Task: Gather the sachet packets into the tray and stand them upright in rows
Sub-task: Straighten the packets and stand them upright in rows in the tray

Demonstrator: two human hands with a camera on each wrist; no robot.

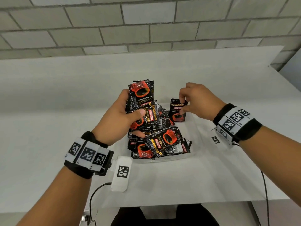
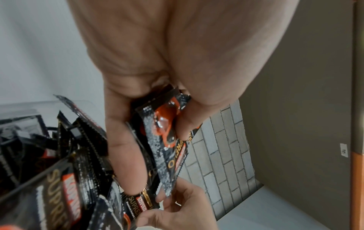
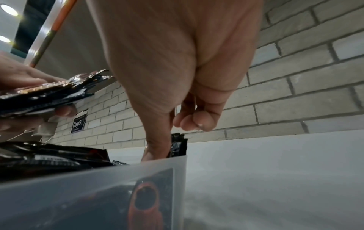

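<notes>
A clear plastic tray point(image 1: 164, 159) on the white table holds a loose heap of black-and-red coffee sachets point(image 1: 161, 142). My left hand point(image 1: 123, 115) hovers over the tray's far left and grips a bundle of several sachets point(image 1: 141, 93), thumb across the front one. My right hand point(image 1: 195, 103) pinches the top of one upright sachet point(image 1: 176, 113) standing in the tray's far right corner. The left wrist view shows the left hand's fingers point(image 2: 126, 140) wrapped round the bundle point(image 2: 165, 129). In the right wrist view the upright sachet point(image 3: 178, 146) pokes above the tray wall point(image 3: 98, 194).
The white table point(image 1: 48, 111) runs back to a grey brick wall point(image 1: 146, 30). A white tag block point(image 1: 121, 172) hangs from my left wristband near the tray's front left corner. Cables point(image 1: 96, 191) trail off the table's front edge.
</notes>
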